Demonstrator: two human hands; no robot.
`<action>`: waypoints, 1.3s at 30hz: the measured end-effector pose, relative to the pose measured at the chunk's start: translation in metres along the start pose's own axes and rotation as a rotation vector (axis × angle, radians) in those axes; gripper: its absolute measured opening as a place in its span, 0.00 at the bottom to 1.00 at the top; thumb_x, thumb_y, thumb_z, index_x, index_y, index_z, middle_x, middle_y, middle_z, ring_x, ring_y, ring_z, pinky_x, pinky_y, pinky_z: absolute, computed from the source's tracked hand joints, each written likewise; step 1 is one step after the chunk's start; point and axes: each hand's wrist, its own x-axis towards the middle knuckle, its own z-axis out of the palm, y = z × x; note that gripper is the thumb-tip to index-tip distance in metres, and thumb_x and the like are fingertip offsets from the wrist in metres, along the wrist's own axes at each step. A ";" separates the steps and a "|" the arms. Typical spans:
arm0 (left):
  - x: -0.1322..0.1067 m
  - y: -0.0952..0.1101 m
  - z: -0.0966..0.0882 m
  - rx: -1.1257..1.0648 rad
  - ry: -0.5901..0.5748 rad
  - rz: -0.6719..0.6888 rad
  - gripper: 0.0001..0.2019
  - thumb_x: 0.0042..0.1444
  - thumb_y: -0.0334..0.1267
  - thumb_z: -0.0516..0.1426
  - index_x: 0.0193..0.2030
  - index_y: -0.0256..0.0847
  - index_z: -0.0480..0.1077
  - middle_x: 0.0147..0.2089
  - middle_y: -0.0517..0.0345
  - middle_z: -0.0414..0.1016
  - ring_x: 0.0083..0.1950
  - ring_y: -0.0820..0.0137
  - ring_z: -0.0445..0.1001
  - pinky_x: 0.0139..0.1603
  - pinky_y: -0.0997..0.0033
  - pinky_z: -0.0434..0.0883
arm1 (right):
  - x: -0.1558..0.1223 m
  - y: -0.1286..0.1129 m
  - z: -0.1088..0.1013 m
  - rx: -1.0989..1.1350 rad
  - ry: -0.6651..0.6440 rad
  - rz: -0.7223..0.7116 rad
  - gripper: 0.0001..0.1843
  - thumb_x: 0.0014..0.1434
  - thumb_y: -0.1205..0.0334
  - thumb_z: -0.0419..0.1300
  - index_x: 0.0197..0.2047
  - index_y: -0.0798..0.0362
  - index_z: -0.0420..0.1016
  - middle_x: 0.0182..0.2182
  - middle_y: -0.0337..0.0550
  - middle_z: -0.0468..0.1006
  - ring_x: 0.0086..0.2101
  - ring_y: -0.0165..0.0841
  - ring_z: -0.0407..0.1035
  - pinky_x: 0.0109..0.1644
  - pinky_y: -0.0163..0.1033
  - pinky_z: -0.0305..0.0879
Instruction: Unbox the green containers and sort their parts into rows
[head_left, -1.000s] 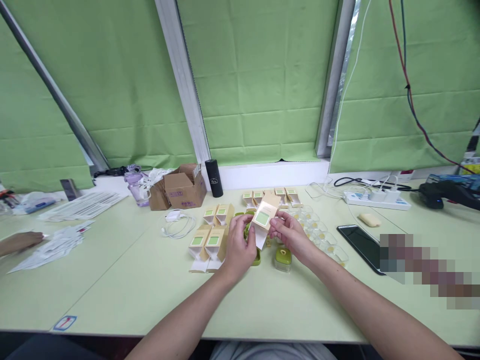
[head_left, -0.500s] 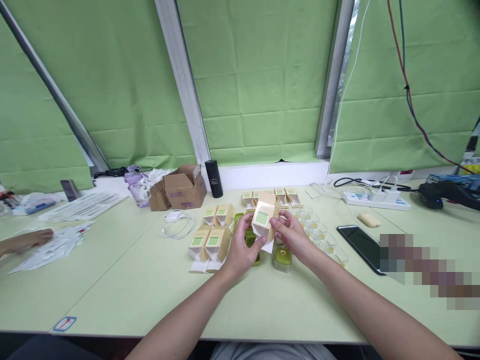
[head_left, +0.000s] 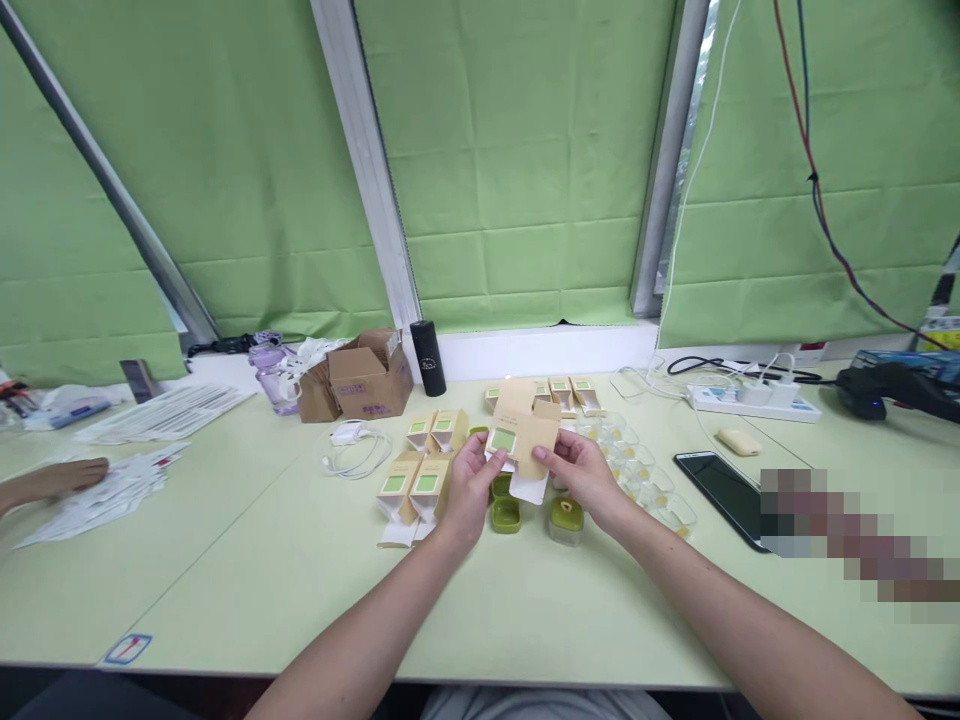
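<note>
A small tan cardboard box with a green square on its front is held above the table, looking pressed flat, with white flaps hanging below. My left hand pinches its left edge by the green square. The right edge is gripped between thumb and fingers of my right hand. Beneath them lie green lids, partly hidden by my left hand and the box. A small clear container with a green lid stands below my right hand. Similar opened boxes stand to the left.
Several clear containers are at right, near a phone and a cream case. More small boxes stand behind. A brown carton, black bottle and white cable are farther left. Another person's hand rests on papers.
The box has gone from an opened, three-dimensional shape to a flatter, wider one. My left hand has shifted slightly left, uncovering more of the green lids.
</note>
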 end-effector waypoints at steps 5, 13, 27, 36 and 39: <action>0.000 0.000 -0.002 -0.052 -0.032 -0.061 0.25 0.56 0.46 0.70 0.58 0.42 0.73 0.52 0.49 0.85 0.52 0.56 0.85 0.53 0.56 0.80 | 0.002 0.004 -0.003 0.001 0.020 -0.019 0.24 0.47 0.40 0.80 0.38 0.49 0.85 0.36 0.46 0.88 0.37 0.44 0.82 0.45 0.49 0.79; 0.002 -0.002 -0.005 -0.085 -0.049 -0.093 0.27 0.54 0.44 0.71 0.59 0.39 0.75 0.52 0.47 0.86 0.50 0.56 0.85 0.51 0.58 0.80 | 0.002 0.003 -0.005 0.010 0.004 -0.024 0.22 0.48 0.42 0.79 0.35 0.49 0.84 0.34 0.45 0.87 0.36 0.42 0.80 0.41 0.47 0.78; -0.010 0.005 -0.008 0.739 0.010 0.698 0.14 0.61 0.25 0.60 0.44 0.50 0.82 0.59 0.53 0.82 0.72 0.52 0.63 0.71 0.32 0.64 | 0.001 -0.003 -0.005 -0.062 0.174 -0.170 0.27 0.43 0.63 0.74 0.49 0.45 0.84 0.54 0.45 0.84 0.52 0.47 0.77 0.54 0.48 0.75; -0.011 0.004 -0.007 1.014 0.092 1.027 0.24 0.56 0.15 0.59 0.39 0.54 0.85 0.57 0.54 0.80 0.65 0.53 0.63 0.61 0.40 0.70 | 0.003 -0.002 -0.005 0.054 0.232 -0.160 0.26 0.41 0.60 0.76 0.47 0.45 0.82 0.44 0.45 0.85 0.47 0.48 0.78 0.52 0.50 0.75; -0.012 0.004 -0.006 1.030 0.096 1.023 0.24 0.56 0.15 0.59 0.39 0.54 0.85 0.54 0.53 0.80 0.62 0.54 0.64 0.60 0.42 0.71 | 0.002 -0.003 -0.007 0.037 0.218 -0.160 0.27 0.41 0.60 0.76 0.47 0.45 0.82 0.44 0.45 0.85 0.45 0.47 0.79 0.50 0.50 0.75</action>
